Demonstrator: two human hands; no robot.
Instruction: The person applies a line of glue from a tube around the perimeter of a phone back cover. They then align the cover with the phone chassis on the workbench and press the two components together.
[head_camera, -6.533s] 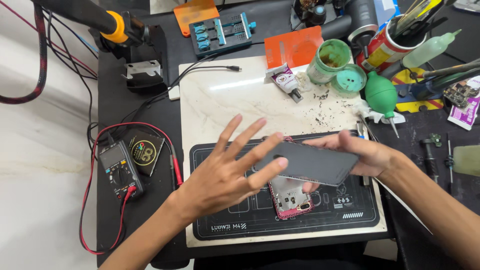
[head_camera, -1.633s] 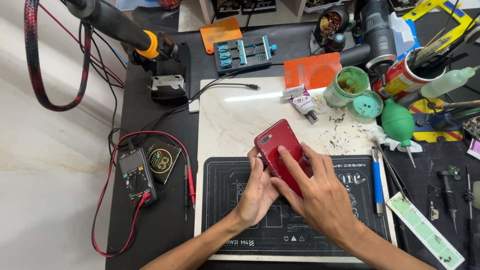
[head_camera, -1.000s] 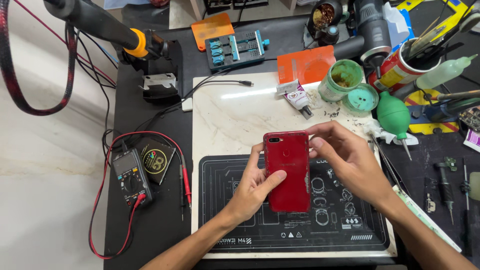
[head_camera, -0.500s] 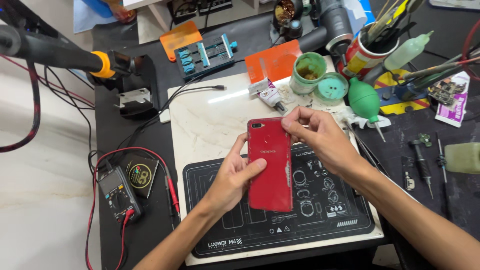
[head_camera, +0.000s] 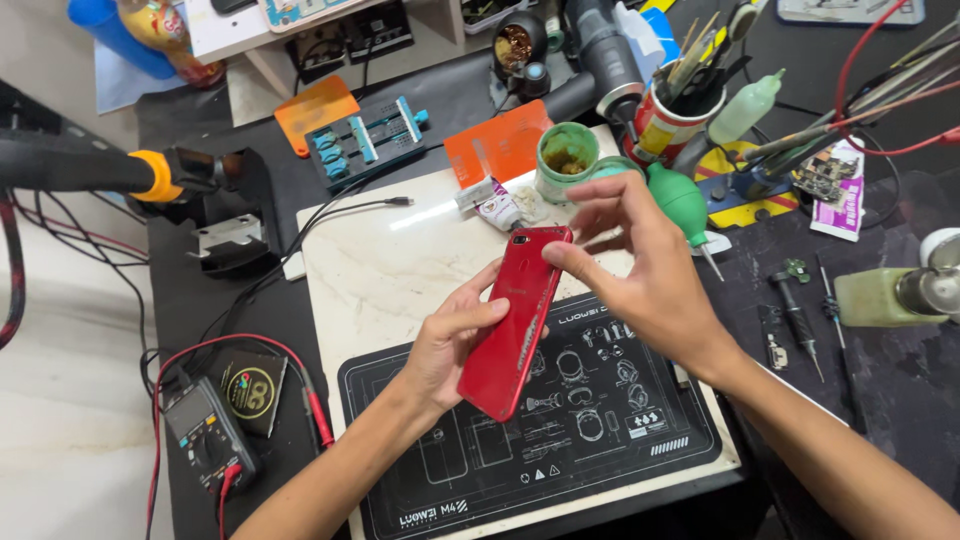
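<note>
Head view: the left hand (head_camera: 455, 340) grips a red phone (head_camera: 515, 320) from its left edge, fingers curled over the back and thumb hidden beneath, so the phone sits tilted, raised above the black mat (head_camera: 600, 420) with its camera end pointing away from the person. The right hand (head_camera: 640, 265) hovers at the phone's upper right corner, fingers loosely spread, with the thumb tip touching the edge near the camera; it pinches nothing. Beyond the phone lie a small tube (head_camera: 495, 205), a green jar (head_camera: 567, 160), an orange card (head_camera: 497, 140) and a teal blower (head_camera: 682, 200). A multimeter (head_camera: 208, 435) rests at the left, red leads looped around it.

The step in hand looks like an inspection of the closed phone's back and edges. A next move would call for a steady left-hand grip and a light right-hand touch along the seam.
</note>
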